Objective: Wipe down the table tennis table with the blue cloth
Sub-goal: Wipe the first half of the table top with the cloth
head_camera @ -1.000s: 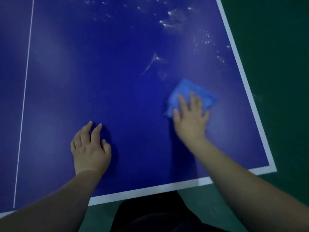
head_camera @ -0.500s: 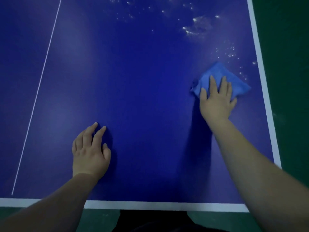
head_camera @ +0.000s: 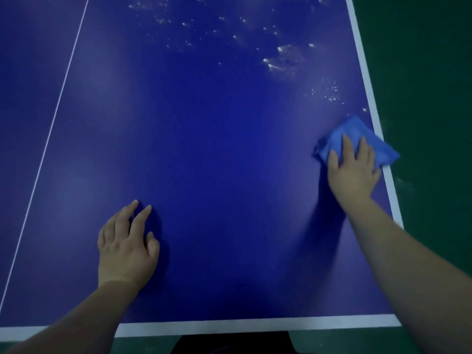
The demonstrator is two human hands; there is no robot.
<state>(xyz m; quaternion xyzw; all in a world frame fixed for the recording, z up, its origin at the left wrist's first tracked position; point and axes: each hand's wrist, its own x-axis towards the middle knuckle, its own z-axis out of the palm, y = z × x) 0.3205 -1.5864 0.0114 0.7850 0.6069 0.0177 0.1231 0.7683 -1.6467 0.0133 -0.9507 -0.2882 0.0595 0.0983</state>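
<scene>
Where the right hand (head_camera: 353, 172) presses flat, fingers straight, on the blue cloth (head_camera: 356, 127) at the tabletop's (head_camera: 217, 149) right edge, one corner overhanging, the white specks (head_camera: 283, 60) lie just beyond it, away from the person. The left hand (head_camera: 126, 249), fingers relaxed, rests on bare tabletop, well apart and farther off.

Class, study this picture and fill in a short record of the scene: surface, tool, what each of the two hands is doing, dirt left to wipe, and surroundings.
Surface: dark blue table tennis table with a white border line
Tool: crumpled light blue cloth, at the table's right edge, overlapping the border line
Wiping: right hand presses flat on the cloth, fingers straight
Bracing: left hand rests flat on the bare table, holding nothing
Dirt left: white specks and smears farther up the table, beyond the cloth
Surroundings: green floor
</scene>
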